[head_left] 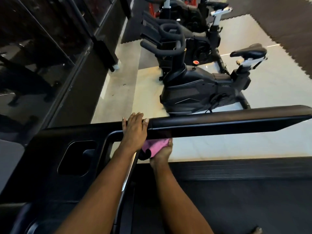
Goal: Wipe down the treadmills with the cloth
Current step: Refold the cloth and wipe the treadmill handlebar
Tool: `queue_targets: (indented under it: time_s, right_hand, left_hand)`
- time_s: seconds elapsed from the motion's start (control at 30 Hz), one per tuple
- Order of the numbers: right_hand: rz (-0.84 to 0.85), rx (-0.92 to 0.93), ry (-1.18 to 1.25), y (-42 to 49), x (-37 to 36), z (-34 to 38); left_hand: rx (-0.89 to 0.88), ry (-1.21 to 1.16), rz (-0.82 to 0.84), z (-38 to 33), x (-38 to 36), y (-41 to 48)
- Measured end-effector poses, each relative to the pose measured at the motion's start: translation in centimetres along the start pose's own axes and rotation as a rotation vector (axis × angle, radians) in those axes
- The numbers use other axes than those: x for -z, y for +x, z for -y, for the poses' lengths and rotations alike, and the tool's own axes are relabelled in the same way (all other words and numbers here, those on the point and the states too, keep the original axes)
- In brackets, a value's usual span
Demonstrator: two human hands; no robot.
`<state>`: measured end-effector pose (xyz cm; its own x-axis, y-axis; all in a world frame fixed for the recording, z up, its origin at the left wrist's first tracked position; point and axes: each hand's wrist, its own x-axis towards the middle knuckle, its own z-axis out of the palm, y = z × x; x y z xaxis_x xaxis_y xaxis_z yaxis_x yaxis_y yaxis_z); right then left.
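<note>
The treadmill handrail (219, 123) is our marker here: a long black bar with its long axis running side to side, climbing a touch toward its free end on the right. The left hand (135, 128) lies on top of it, right where the bar joins the console (50, 149). Its fingers (133, 115) are laid close together, fairly straight, with the tips reaching the far edge and the thumb alongside on top. It rests there rather than wrapping round.

Tucked just under the handrail, beside that left wrist, is the pink cloth (156, 145). It is bunched into a wad, and its upper edge touches the bar's underside. The right hand (162, 155) grips it from below and from the right. The fingers (170, 142) curl up round the cloth's right end, so the wad sits in the palm between fingers and rail.

Below the handrail the dark running belt (236, 196) stretches off to the right. Beyond the handrail an exercise bike (202, 86) stands on pale floor.
</note>
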<state>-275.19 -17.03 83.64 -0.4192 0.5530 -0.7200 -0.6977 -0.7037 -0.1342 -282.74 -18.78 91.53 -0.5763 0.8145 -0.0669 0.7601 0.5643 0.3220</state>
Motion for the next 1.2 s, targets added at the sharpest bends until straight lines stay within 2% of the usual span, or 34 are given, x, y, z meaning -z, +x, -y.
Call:
queue_targets:
  time_s: [0.03,0.17,0.3,0.37,0.43,0.47,0.5,0.53,0.6,0.67,0.77,0.87,1.07,1.13,1.2]
  right_hand:
    - [-0.054,0.081,-0.052,-0.3,0.6,1.6]
    - [-0.080,0.233,-0.060,-3.3,1.9,6.4]
    - [-0.104,0.398,-0.204,-9.6,1.7,9.5]
    - [-0.211,0.662,-0.454,-12.0,1.2,9.8]
    - [-0.183,1.095,-0.800,-13.0,-0.2,9.5]
    - [-0.135,1.279,-1.042,-12.7,-1.4,9.5]
    - [-0.119,1.379,-1.365,-11.9,-2.6,9.6]
    - [-0.104,1.371,-1.708,-10.6,-3.5,9.6]
    - [0.000,1.133,-2.241,-8.1,-4.3,9.7]
    - [0.102,1.043,-2.393,-6.5,-3.2,10.4]
    - [0.026,1.124,-2.339,-6.3,-1.9,13.5]
    - [-0.153,1.139,-2.293,-6.5,-0.9,18.4]
    - [-0.516,1.032,-2.213,-6.2,1.3,28.5]
    - [-0.633,0.997,-2.150,-6.4,0.8,28.7]
    - [-0.669,0.974,-2.108,-6.5,0.3,26.6]
  left_hand:
    - [-0.004,-0.018,-0.011,0.0,0.0,-0.1]
    - [-0.028,-0.001,-0.021,0.1,-0.1,-0.1]
    - [-0.058,0.035,-0.020,-0.1,0.0,-0.4]
    - [-0.068,0.048,-0.036,-0.3,0.0,-0.5]
    - [-0.068,0.058,-0.039,-0.3,-0.1,-0.6]
    - [-0.068,0.061,-0.037,-0.2,0.0,-0.5]
    - [-0.072,0.065,-0.044,-0.1,-0.1,-0.5]
    - [-0.079,0.067,-0.060,-0.2,-0.2,-0.4]
    - [-0.081,0.074,-0.078,-0.1,-0.3,-0.2]
    - [-0.082,0.073,-0.097,0.1,-0.5,-0.3]
    - [-0.092,0.067,-0.107,0.1,-0.5,0.0]
    - [-0.104,0.074,-0.104,0.1,-0.6,-0.2]
    - [-0.106,0.069,-0.086,0.4,-0.7,-0.1]
    - [-0.103,0.065,-0.101,0.2,-0.7,0.0]
    - [-0.093,0.064,-0.116,-0.2,-0.6,-0.1]
